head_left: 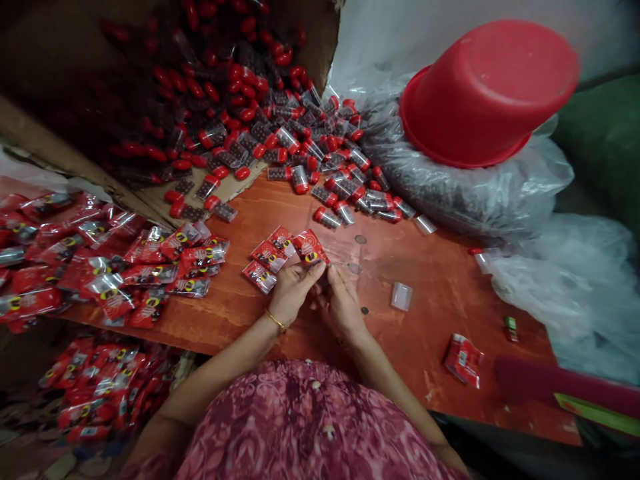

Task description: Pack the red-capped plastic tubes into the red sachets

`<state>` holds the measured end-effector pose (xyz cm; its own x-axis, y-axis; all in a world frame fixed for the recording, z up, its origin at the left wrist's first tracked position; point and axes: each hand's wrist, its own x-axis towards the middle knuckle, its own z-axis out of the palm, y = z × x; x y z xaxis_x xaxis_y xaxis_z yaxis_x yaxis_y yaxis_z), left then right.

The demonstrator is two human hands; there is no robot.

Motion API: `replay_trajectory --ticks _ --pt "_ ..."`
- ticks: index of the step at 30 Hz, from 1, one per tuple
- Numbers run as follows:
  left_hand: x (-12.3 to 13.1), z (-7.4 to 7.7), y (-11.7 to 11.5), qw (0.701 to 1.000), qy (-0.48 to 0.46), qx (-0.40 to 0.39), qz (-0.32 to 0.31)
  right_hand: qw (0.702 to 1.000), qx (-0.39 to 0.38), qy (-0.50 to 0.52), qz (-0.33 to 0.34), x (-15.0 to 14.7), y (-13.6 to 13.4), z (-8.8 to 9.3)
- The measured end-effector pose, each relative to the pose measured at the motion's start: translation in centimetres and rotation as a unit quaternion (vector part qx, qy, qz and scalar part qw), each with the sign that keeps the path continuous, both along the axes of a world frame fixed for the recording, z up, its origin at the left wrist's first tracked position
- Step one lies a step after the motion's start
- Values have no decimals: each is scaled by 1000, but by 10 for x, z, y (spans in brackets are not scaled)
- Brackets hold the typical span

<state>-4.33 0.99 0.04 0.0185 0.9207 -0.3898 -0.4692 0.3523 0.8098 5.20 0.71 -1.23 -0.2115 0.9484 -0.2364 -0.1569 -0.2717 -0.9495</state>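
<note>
Over the middle of the wooden table, my left hand (291,289) and my right hand (343,301) come together on a red printed card (309,246). Fingers of both hands pinch its lower edge, and whatever lies beneath it between the palms is hidden. Just left of it, several similar red cards (270,255) lie on the tabletop, close to my left fingers. A small clear plastic piece (401,296) rests to the right of my right hand. Beyond the hands spreads a heap of clear tubes with red caps (300,179), filled with small dark pieces.
The tubes spill from a cardboard box (37,137) at the back left. Packed red cards (145,273) pile up on the left. A red bucket (493,93) stands upside down on a filled plastic bag (450,193). At right lie a red packet (465,360) and a small green item (511,329).
</note>
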Motion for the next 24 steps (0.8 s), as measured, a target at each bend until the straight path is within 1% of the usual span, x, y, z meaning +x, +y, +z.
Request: replay_trajectory --ticks 1,3,7,8,11,13,14,15,17,18,19,20,21,22,23,24 --pt "-3 2 1 1000 -12 9 9 1000 3 10 21 2 1 1" --pt "-7 5 3 999 -34 25 25 999 26 5 36 5 2 5" --pt "-6 3 0 997 -68 34 13 996 85 -31 12 5 7 7" --pt "-6 3 -2 996 -77 34 21 995 94 -38 13 2 8 7" --pt "-14 8 -7 992 -96 34 71 987 135 -74 39 -10 16 5" --pt "-34 14 -11 986 -86 34 136 968 199 -141 63 -16 28 4" --pt "-50 17 -14 979 -76 30 189 949 239 -195 64 -16 38 3" --pt "-70 19 -17 965 -57 34 252 923 279 -260 55 -15 50 2" --pt "-117 20 -23 923 -39 57 378 849 345 -400 16 -8 79 -4" --pt "-142 19 -25 896 -29 72 437 807 370 -460 -7 -4 95 -8" --pt "-166 18 -28 850 -18 103 516 771 387 -506 -8 1 109 -13" --pt "-188 17 -30 818 -9 113 564 739 400 -542 -2 5 122 -18" --pt "-206 16 -32 811 2 110 574 715 406 -569 9 8 131 -23" --pt "-218 17 -35 806 13 105 582 697 410 -587 22 10 136 -29" --pt "-224 19 -36 809 24 103 579 686 415 -597 34 12 139 -34" --pt "-225 21 -37 815 39 107 568 680 422 -598 44 13 137 -38"
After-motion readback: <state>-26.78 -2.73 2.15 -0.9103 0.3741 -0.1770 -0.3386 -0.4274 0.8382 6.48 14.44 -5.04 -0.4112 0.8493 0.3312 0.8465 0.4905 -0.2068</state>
